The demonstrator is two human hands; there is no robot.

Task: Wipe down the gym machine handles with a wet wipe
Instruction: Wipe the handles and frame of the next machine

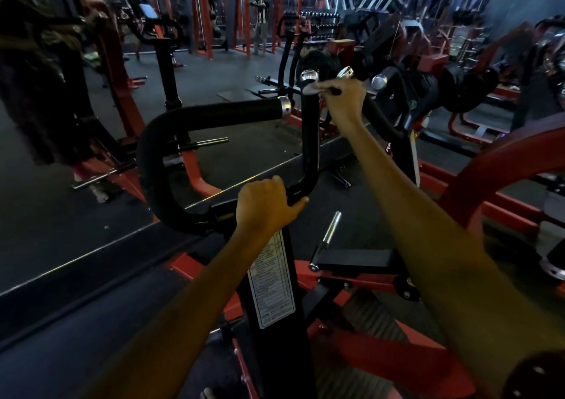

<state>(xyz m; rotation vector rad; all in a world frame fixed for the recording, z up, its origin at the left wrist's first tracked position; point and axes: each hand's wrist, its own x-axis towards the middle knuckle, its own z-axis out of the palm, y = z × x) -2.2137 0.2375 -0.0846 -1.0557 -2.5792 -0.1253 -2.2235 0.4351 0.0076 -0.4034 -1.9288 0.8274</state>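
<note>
Head camera is showing the right hand (342,99) reaching out at about one o'clock, its grip pinching a pale wet wipe (315,88) against the top of the upright handle (310,123), just under that handle's chrome end cap (309,76). The left hand (266,204) is gripping the black bar at the handle's lower bend, near six o'clock of the handle, fingers curled round it and thumb lying along it, which is steadying the arm of the machine.

To do this step well, the wipe probably wants wrapping round the tube rather than dabbing at one face, then drawing down the whole black sleeve toward the bracing hand while the wrist is twisting, so the far side is getting covered too. The bracing hand is sitting on a stretch that will need wiping itself, so it should be shifting once the upper length is done.

At ten o'clock the horizontal handle (232,113), with its own chrome end, is lying well apart from the wipe and is looking untouched; a further chrome-capped handle (379,82) is sitting at two o'clock. The wipe is blurred, so its folding cannot be told.
</note>
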